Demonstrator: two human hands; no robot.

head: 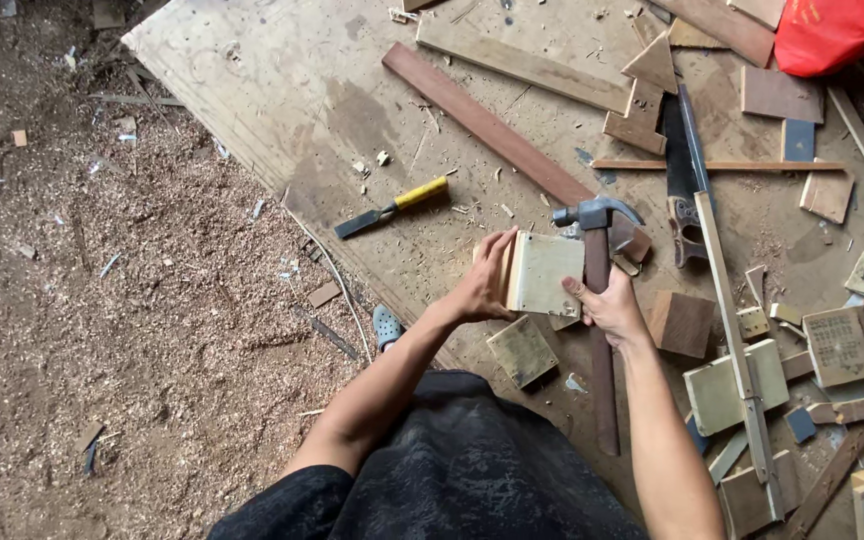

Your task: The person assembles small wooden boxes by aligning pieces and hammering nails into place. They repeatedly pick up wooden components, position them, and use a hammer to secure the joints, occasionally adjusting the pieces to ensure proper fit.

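Pale square wood block (544, 272), worn, both hands gripping

A large, worn plywood sheet (282, 90) lies flat on a dirt floor (102, 300) thick with sawdust and shavings. Directly on the sheet — a yellow-handled chisel (392, 207), a long dark strip of wood (487, 125), a paler plank (522, 65), a hand saw (680, 170) and a thin stick (717, 165) across it. Offcuts crowd its right side — a brown block (681, 323), a pale square (522, 350), flat pale tiles (717, 392).
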